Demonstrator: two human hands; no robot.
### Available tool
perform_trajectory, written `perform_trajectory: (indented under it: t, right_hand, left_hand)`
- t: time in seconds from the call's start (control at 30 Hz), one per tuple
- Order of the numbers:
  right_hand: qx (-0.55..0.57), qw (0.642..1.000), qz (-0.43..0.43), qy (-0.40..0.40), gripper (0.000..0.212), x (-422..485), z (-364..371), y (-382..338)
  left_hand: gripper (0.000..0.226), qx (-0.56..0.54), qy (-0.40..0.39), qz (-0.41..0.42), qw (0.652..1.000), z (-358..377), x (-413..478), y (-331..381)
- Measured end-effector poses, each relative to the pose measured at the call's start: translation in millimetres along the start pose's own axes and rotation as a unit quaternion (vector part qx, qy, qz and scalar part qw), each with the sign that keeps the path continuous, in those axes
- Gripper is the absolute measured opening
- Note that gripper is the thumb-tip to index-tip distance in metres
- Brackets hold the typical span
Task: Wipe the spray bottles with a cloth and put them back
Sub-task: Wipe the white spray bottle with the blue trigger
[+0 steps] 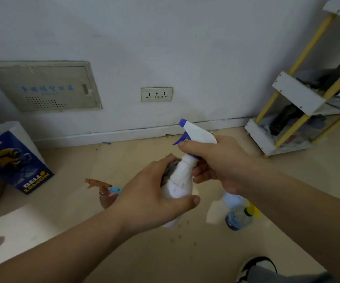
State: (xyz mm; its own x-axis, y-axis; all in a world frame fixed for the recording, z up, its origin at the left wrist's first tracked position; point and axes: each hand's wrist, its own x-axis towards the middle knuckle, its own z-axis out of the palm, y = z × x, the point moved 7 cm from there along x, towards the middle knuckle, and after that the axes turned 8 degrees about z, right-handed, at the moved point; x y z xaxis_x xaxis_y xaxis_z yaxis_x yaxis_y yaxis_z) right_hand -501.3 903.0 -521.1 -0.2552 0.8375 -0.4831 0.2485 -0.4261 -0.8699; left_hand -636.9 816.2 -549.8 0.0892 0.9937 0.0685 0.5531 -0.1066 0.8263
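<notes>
From the head view, I have the white spray bottle (pixel 182 176) held up over the floor (pixel 144 262), between both hands. My right hand (pixel 216 162) grips its neck under the blue trigger. My left hand (pixel 155 193) is curled round the body, pressing the grey cloth (pixel 170 168) against the far side (only a scrap shows). I'd hold the neck steady, avoid squeezing the trigger, and work the cloth round the whole body.
</notes>
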Motion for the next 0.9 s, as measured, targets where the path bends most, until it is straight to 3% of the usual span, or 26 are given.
perform_trajectory:
  t: [0.1,0.3,0.5,0.6,0.73,0.9]
  right_hand:
    - [-0.04,0.999,0.013,-0.028,0.036,-3.5,3.5,-0.3]
    - [-0.096,0.995,0.0,0.009,0.04,-5.7,-0.2,-1.2]
    - [-0.164,0.985,-0.016,0.043,0.04,-7.9,-3.2,-3.4]
    - [-0.244,0.963,-0.068,0.089,0.044,-7.5,-4.8,-10.5]
    - [-0.212,0.969,-0.078,0.1,0.039,-5.4,-4.5,-9.0]
    - [-0.123,0.991,0.002,0.053,0.03,-6.1,-1.8,-1.4]
  left_hand:
    - [0.056,-0.011,-0.005,-0.015,1.0,-0.2,0.6,-0.6]
    - [0.045,-0.053,-0.072,0.002,0.996,2.0,1.8,-0.4]
    - [0.027,0.065,-0.132,0.033,0.989,-11.4,7.7,-7.9]
    - [0.022,0.052,-0.096,0.035,0.993,-14.2,7.2,0.0]
    - [0.033,0.006,0.077,0.021,0.997,-15.8,0.6,12.7]
    - [0.058,0.135,0.051,0.135,0.98,14.3,-21.3,40.3]
